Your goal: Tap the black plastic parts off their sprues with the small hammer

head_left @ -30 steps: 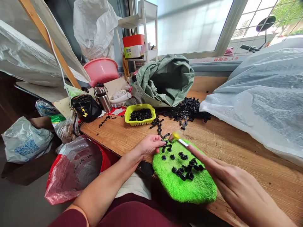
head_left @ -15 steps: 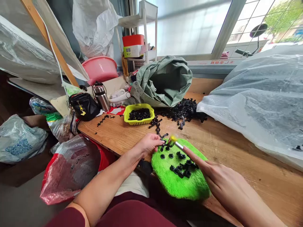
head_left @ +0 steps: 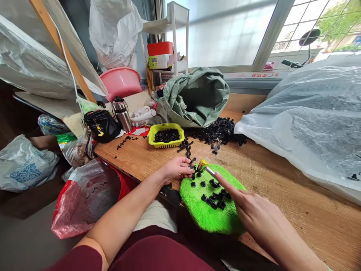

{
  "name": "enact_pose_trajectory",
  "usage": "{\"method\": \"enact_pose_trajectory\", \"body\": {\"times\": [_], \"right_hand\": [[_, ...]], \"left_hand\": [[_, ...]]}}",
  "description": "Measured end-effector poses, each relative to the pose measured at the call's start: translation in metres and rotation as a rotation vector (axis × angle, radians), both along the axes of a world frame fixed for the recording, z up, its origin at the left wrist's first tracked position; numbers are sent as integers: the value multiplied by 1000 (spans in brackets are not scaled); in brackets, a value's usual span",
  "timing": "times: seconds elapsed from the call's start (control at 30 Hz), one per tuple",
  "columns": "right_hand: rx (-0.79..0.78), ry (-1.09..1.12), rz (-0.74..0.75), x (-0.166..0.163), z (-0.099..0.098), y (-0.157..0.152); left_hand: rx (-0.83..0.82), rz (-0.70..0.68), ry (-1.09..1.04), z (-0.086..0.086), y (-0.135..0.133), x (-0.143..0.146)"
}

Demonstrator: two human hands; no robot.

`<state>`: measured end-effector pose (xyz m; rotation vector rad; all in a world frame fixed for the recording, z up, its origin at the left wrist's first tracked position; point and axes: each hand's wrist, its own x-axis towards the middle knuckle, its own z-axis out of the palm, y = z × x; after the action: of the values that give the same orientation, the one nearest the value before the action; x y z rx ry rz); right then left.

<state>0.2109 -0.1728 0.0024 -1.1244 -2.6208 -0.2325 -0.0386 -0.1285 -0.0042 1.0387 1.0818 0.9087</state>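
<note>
My left hand (head_left: 179,169) pinches a small black plastic part (head_left: 193,162) at the far left edge of a bright green fluffy cloth (head_left: 197,210). In my right hand (head_left: 251,207) is a small hammer (head_left: 203,163) with a yellow head and a metal shaft, my index finger stretched along the handle. The hammer head is close beside the left fingertips, over the cloth; whether it touches a part I cannot tell. Several round black plastic pieces (head_left: 214,199) lie scattered on the cloth.
A yellow basket (head_left: 166,144) of black parts stands behind the cloth. A pile of black parts (head_left: 222,131) spills before an open green woven sack (head_left: 194,98). Plastic sheeting (head_left: 304,120) covers the right. A red-rimmed plastic bag (head_left: 87,199) hangs at the table's left edge.
The hammer head was blurred by motion half a second ago and now shows sharply, slightly left and lower. Both hands stay in nearly the same place.
</note>
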Motion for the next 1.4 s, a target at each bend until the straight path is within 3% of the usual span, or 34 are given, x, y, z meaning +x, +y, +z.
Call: {"method": "enact_pose_trajectory", "body": {"times": [0.2,0.4,0.87,1.1,1.27,1.4], "right_hand": [[-93,263,54,4,4,-3],[-132,410,70,12,2,-13],[-199,433,119,10,2,-22],[-73,413,93,6,11,-31],[-116,198,103,4,7,-30],[-38,295,85,3,13,-32]], "left_hand": [[-156,105,-88,4,-5,-1],[-177,113,-113,4,-16,4],[-111,145,-86,-4,-14,6],[-75,96,-43,4,-13,7],[-83,41,-8,5,-9,7],[-54,35,-12,2,-10,7]]}}
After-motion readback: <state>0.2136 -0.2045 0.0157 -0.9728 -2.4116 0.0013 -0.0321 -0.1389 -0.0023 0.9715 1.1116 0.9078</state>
